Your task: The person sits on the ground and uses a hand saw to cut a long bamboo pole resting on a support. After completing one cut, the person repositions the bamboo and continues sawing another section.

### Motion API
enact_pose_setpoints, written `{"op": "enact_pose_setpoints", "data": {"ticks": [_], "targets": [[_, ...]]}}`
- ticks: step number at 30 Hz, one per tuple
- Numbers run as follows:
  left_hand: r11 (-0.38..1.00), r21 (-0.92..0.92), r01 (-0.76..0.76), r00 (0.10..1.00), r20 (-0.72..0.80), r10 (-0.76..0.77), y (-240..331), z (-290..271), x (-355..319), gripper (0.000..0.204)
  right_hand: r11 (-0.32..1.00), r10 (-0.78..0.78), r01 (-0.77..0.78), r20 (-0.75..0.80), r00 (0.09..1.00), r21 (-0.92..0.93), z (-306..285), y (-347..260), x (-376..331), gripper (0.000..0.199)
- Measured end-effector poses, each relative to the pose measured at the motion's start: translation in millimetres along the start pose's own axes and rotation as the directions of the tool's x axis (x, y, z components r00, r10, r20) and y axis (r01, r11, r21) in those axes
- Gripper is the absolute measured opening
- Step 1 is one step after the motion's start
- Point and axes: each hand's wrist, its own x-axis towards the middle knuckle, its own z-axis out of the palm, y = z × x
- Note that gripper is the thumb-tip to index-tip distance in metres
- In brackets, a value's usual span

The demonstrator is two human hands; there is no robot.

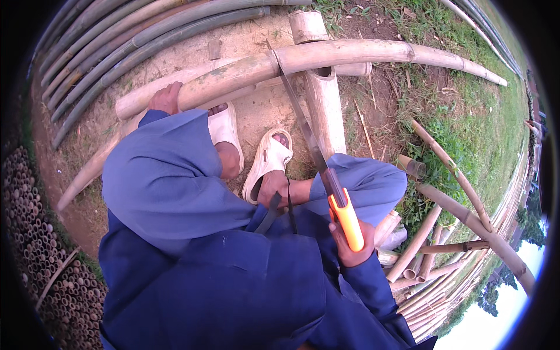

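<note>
A long pale bamboo pole (361,51) lies crosswise in front of me. My left hand (167,98) is closed round it near its left end, partly hidden behind my knee. My right hand (352,249) grips the orange handle of a hand saw (304,129). The saw's dark blade slants up and away, crossing the pole at a joint ring left of its middle. Beneath the pole, near the blade, a thick bamboo support (325,114) props it up. From this view I cannot tell how deep the blade sits in the pole.
Several long bamboo poles (157,36) lie side by side at the far left. Stacked cut bamboo pieces (44,245) show their round ends at the lower left. At the right, a bamboo frame (461,210) stands over grass and more poles. My sandalled feet (269,157) are close below the pole.
</note>
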Motion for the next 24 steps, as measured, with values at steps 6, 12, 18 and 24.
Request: {"op": "enact_pose_setpoints", "data": {"ticks": [6,12,18,24], "targets": [[1.000,-0.021,-0.006,1.000,-0.023,0.005,13,-20,-7,0.057,0.994,-0.105,0.105,0.004,0.994,0.033,48,49,114,0.014],[1.000,-0.019,-0.009,1.000,-0.022,0.009,4,0,-4,0.061,0.996,0.058,-0.057,-0.011,0.998,0.065,-14,2,-18,0.025],[0.999,-0.031,-0.009,1.000,-0.025,0.008,-2,0,-2,0.070,0.998,-0.061,0.061,-0.033,0.998,0.020,37,17,86,0.019],[1.000,-0.017,0.007,1.000,-0.007,-0.007,7,-11,-1,0.070,1.000,-0.016,0.016,-0.026,1.000,0.007,12,15,26,0.012]]}}
